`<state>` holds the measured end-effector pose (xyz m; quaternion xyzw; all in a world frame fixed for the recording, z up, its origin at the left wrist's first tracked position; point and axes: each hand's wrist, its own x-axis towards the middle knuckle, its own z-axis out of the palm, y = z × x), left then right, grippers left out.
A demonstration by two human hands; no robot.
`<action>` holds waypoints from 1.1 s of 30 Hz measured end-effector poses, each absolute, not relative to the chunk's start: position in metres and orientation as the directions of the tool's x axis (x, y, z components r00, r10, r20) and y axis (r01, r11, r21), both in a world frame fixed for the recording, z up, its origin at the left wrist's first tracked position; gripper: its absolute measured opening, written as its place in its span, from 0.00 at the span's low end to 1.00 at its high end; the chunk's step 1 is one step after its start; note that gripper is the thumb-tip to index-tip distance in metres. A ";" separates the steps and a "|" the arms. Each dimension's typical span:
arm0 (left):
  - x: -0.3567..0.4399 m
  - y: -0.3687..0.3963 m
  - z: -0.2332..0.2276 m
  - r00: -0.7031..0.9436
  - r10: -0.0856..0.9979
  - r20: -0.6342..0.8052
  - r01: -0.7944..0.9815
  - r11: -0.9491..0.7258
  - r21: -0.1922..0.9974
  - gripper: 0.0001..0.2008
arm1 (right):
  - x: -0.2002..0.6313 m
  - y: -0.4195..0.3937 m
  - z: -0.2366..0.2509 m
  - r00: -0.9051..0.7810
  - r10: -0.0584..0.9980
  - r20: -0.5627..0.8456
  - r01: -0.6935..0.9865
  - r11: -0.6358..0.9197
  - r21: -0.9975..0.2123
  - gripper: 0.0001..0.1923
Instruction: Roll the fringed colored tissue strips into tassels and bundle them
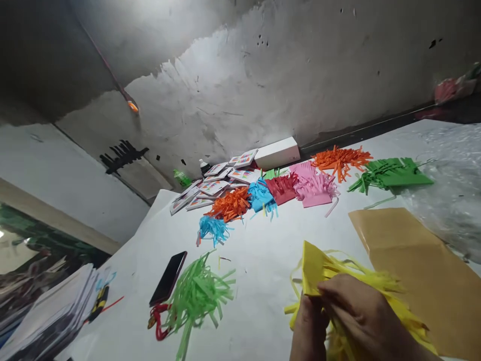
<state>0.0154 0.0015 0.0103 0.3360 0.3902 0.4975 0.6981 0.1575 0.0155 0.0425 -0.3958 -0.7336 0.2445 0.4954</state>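
Observation:
A yellow fringed paper [312, 265], its strips cut along one side and its uncut band upright, is between my two hands at the lower right. My left hand [308, 328] is closed on the bottom of the band, thumb against it. Across the strips, my right hand [363, 311] pinches the paper near the band's lower corner; part of its fingers is hidden behind the strips. Left of them lies a loose light-green fringed paper [199, 288], beside a dark phone [168, 278] and a red cord [161, 326].
Fringed papers in orange [230, 204], blue [261, 195], red [282, 189], pink [315, 190] and dark green [398, 173] lie farther back. Behind are several printed packets [212, 188] and a white box [277, 153]. Brown paper [417, 271] and clear plastic [447, 200] lie right; stacked papers [63, 306] left.

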 end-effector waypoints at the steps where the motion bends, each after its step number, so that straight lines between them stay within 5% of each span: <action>1: 0.015 -0.001 0.008 0.181 0.959 -0.216 -0.415 0.274 0.868 0.36 | 0.159 0.015 0.045 -0.166 0.890 0.424 0.307 0.456 -0.835 0.06; 5: 0.009 -0.007 0.006 0.086 0.966 -0.243 -0.271 0.258 0.928 0.36 | 0.165 0.021 0.058 -0.239 0.971 0.004 0.174 0.047 -0.984 0.05; 7: 0.007 -0.007 0.009 0.075 0.968 -0.239 -0.231 0.250 0.940 0.35 | 0.168 0.025 0.061 -0.325 0.945 -0.038 0.136 0.007 -0.991 0.04; 10: 0.004 -0.006 0.015 0.110 0.960 -0.257 -0.279 0.278 0.919 0.35 | 0.168 0.025 0.058 -0.321 0.923 0.214 0.228 0.295 -0.928 0.07; 15: 0.004 -0.005 0.016 0.129 0.952 -0.279 -0.309 0.306 0.901 0.37 | 0.161 0.015 0.049 -0.346 0.742 0.574 0.444 0.669 -0.596 0.12; 18: 0.008 -0.004 0.014 0.171 0.950 -0.260 -0.421 0.309 0.853 0.38 | 0.160 0.014 0.046 -0.328 0.654 0.681 0.553 0.718 -0.423 0.11; 25: 0.019 -0.002 0.018 0.276 0.943 -0.188 -0.673 0.329 0.662 0.37 | 0.164 0.011 0.040 -0.344 0.654 0.673 0.452 0.744 -0.493 0.14; 28: 0.019 -0.001 0.024 0.288 0.952 -0.107 -0.646 0.275 0.712 0.36 | 0.163 0.007 0.043 -0.239 0.653 0.719 0.502 0.717 -0.484 0.16; 33: 0.022 -0.001 0.030 0.277 0.958 -0.071 -0.559 0.221 0.799 0.38 | 0.164 0.009 0.055 -0.299 0.532 0.792 0.585 0.758 -0.289 0.12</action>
